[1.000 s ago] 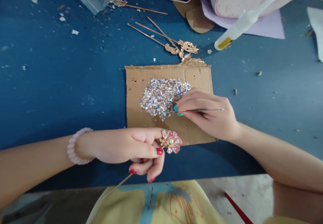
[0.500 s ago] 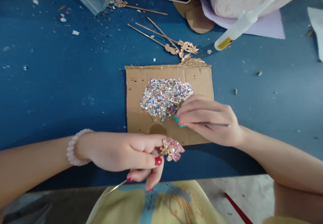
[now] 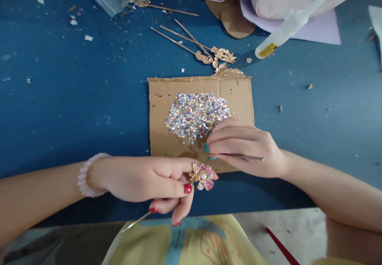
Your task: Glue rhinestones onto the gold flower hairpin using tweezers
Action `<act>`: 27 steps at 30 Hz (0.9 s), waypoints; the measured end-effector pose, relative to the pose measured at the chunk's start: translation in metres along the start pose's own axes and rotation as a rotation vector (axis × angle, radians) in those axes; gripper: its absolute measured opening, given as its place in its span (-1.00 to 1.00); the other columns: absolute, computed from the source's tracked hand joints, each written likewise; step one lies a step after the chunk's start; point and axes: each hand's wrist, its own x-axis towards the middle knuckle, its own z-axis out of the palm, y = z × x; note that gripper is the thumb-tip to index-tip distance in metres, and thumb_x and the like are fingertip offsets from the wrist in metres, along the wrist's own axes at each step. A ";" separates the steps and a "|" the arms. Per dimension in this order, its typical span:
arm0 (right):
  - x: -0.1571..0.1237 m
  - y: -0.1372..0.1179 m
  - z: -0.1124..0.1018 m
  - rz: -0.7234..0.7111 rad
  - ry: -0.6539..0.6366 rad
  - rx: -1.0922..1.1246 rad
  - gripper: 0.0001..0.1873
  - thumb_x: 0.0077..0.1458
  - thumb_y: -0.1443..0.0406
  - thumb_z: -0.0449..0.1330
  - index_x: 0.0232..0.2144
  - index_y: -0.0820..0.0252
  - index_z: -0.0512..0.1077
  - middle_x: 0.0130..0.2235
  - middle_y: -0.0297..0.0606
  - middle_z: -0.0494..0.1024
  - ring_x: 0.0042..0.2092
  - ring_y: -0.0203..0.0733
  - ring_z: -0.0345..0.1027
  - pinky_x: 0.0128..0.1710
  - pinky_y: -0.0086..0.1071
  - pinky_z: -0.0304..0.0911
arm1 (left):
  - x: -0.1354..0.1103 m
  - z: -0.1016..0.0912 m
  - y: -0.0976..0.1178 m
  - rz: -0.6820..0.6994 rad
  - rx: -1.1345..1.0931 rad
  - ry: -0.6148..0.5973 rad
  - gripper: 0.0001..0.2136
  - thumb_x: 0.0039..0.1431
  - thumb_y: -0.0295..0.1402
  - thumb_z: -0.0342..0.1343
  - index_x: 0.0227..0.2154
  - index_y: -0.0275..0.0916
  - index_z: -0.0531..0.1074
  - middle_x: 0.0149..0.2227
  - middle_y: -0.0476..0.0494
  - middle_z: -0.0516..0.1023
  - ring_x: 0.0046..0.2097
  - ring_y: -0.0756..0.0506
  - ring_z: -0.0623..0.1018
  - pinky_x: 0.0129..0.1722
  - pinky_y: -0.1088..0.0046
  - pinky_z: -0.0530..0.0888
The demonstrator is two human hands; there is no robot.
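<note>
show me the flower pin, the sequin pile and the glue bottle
flower pin (image 3: 203, 176), head view, on its pearl centre
sequin pile (image 3: 193, 113), head view, middle of the heap
glue bottle (image 3: 286, 29), head view, mid body

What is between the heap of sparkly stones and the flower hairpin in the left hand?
In the head view: bare cardboard with a darker patch, and the right hand pinching a thin tool near the flower hairpin.

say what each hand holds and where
Left hand: flower hairpin, by the stem under the flower. Right hand: thin metal tool, near its tip.
</note>
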 end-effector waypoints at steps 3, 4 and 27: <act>-0.001 0.001 0.001 0.012 0.006 0.032 -0.96 0.29 0.41 0.21 -0.23 0.28 0.48 -0.28 -0.15 0.63 -0.18 -0.20 0.49 -0.13 -0.24 0.47 | 0.000 0.000 -0.001 -0.002 0.015 0.011 -0.77 0.52 -0.39 -0.17 0.15 -0.20 0.19 -0.38 0.05 0.41 -0.57 0.09 0.18 -0.52 0.52 0.17; -0.001 0.002 0.001 0.019 0.009 0.042 -0.96 0.29 0.42 0.20 -0.23 0.28 0.48 -0.28 -0.15 0.63 -0.18 -0.20 0.49 -0.13 -0.24 0.47 | 0.000 0.000 -0.001 0.004 0.017 0.012 -0.76 0.52 -0.40 -0.17 0.16 -0.20 0.19 -0.38 0.05 0.41 -0.57 0.09 0.18 -0.52 0.52 0.17; 0.000 -0.001 -0.007 0.046 0.047 0.085 -0.93 0.30 0.43 0.19 -0.22 0.25 0.48 -0.26 -0.15 0.62 -0.16 -0.22 0.51 -0.12 -0.24 0.48 | 0.002 -0.002 -0.004 0.023 -0.032 0.041 -0.84 0.50 -0.36 -0.12 0.05 -0.20 0.20 -0.39 0.05 0.44 -0.57 0.09 0.22 -0.56 0.53 0.17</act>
